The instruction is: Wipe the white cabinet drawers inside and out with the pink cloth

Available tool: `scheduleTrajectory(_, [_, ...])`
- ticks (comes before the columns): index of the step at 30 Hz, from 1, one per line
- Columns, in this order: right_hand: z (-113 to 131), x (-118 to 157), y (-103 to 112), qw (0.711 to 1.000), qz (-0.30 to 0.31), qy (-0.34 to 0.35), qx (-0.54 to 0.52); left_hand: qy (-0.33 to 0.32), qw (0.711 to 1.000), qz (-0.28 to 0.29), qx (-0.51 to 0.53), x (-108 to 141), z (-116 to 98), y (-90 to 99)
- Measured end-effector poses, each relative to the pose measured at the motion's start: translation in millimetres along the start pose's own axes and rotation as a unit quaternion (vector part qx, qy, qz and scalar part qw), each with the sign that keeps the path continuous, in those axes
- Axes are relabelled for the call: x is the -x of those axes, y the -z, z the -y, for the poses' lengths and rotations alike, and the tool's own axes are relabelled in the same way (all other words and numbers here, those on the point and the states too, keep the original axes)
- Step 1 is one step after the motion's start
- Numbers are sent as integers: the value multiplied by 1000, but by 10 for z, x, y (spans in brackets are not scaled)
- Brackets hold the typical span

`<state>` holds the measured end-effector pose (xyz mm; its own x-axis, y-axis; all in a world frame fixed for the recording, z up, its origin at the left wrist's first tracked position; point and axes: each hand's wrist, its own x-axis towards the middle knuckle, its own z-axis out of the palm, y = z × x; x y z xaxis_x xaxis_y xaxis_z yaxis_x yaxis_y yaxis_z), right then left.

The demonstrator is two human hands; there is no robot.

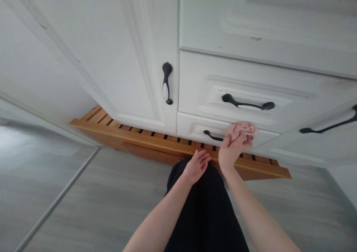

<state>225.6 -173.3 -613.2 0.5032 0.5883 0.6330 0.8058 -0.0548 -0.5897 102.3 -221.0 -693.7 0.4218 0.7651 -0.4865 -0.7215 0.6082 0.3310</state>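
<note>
My right hand (pixel 232 153) grips a pink cloth (pixel 243 128) with a red pattern. The cloth lies against the front of the low white drawer (pixel 192 127), over the right part of its dark handle (pixel 212 136). My left hand (pixel 197 166) hangs above my knee with its palm turned up and fingers stretched, holding nothing. It is close to the front edge of the wooden slatted bench (pixel 156 144). Above the cloth is a wider drawer (pixel 195 80) with a dark handle (pixel 247 104) that has a white inset.
A tall white cabinet door (pixel 134 58) with a dark upright handle (pixel 167 82) stands to the left. At the right is another dark handle (pixel 327 124). Grey wood-look floor (pixel 117 200) spreads below, crossed by a metal strip (pixel 60 200) at the left.
</note>
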Motion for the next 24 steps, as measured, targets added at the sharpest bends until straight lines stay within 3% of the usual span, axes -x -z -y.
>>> scheduleTrajectory(4, [422,192,-176,988,58,140,31,56,997,47,9,237,311,373])
scheduleTrajectory(9, [1013,297,-427,961,124,248,17,65,994,83,1,204,324,395])
scheduleTrajectory(12, [1181,284,-604,932,163,322,17,61,994,92,8,127,276,397])
scheduleTrajectory(15, [1174,287,-762,903,164,397,14,67,993,99,14,74,291,428])
scheduleTrajectory(19, [985,418,-889,871,159,463,32,59,993,102,26,49,327,465])
scheduleTrajectory(24, [682,656,-995,827,239,508,42,51,993,105,33,59,323,492])
